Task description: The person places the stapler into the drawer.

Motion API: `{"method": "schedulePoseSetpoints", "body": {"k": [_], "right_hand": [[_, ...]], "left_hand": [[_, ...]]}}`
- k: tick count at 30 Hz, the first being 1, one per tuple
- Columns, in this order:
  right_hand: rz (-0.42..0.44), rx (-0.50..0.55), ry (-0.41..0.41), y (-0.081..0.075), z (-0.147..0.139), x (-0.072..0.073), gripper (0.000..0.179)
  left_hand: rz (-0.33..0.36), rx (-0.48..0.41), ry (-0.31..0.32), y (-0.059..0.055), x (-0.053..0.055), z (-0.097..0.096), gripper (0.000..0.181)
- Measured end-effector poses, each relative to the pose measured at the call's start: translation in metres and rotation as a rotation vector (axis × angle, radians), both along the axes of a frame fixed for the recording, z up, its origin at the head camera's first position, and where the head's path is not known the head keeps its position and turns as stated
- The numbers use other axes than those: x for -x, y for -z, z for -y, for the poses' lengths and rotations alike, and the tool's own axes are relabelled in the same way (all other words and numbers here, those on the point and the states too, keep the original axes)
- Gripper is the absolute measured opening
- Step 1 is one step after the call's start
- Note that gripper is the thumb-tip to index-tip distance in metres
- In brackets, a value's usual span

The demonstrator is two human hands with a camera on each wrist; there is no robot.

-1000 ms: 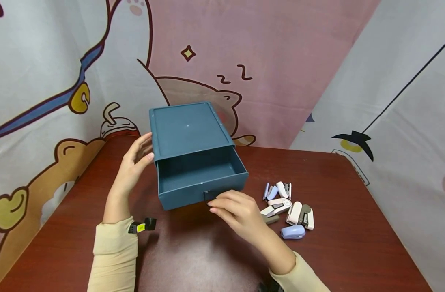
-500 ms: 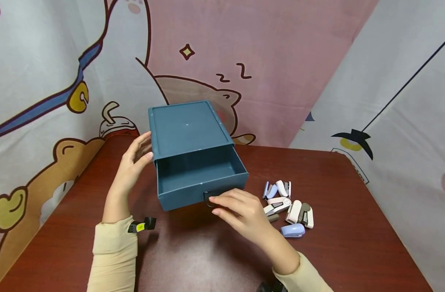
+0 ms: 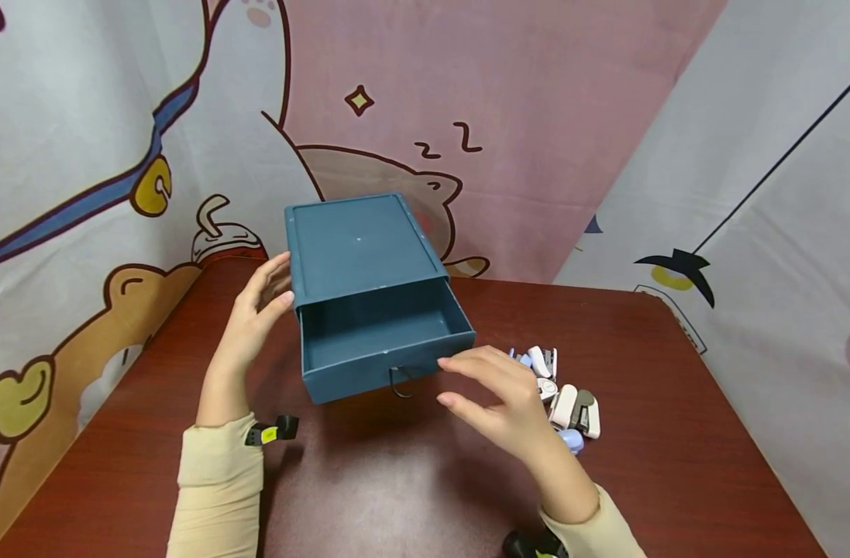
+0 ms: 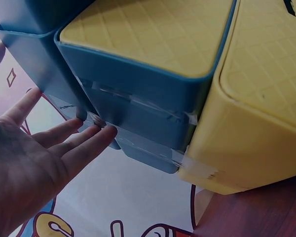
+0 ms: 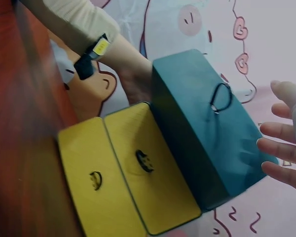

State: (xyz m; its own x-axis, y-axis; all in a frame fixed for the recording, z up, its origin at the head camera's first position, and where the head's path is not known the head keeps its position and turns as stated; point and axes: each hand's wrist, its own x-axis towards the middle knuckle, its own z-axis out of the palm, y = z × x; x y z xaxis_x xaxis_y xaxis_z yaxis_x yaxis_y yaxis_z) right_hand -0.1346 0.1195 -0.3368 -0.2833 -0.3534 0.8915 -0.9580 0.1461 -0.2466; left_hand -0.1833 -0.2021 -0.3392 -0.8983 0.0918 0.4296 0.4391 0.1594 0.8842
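Observation:
A blue drawer cabinet stands at the table's centre with its top drawer pulled out; the visible drawer floor is bare. A black loop handle hangs from the drawer front. My left hand rests its outstretched fingers against the cabinet's left side, also seen in the left wrist view. Off the front's right end, my right hand holds nothing, its fingers spread and apart from the handle. Two yellow drawer fronts with black loops lie below the blue drawer in the right wrist view.
Several small staplers, white, grey and light blue, lie in a group on the reddish-brown table, partly hidden behind my right hand. A printed cloth hangs behind the table.
My right hand has let go of the loop handle and moved right, away from the drawer front. The left hand and the pulled-out drawer stay where they were.

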Motion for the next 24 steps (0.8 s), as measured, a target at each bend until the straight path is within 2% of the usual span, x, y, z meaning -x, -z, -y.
{"method": "schedulePoseSetpoints", "body": {"k": [11,19,24], "right_hand": [[0.016,0.087,0.065,-0.031,-0.019,-0.006,0.033],[0.128,0.097,0.099,-0.036,-0.041,0.001,0.039],[0.169,0.098,0.142,-0.035,-0.055,0.007,0.040]], "left_hand": [[-0.002,-0.002,0.014,0.002,0.001,0.002,0.052],[0.006,0.008,-0.005,0.000,-0.001,-0.001,0.051],[0.007,0.009,-0.007,0.000,-0.001,-0.001,0.052]]}}
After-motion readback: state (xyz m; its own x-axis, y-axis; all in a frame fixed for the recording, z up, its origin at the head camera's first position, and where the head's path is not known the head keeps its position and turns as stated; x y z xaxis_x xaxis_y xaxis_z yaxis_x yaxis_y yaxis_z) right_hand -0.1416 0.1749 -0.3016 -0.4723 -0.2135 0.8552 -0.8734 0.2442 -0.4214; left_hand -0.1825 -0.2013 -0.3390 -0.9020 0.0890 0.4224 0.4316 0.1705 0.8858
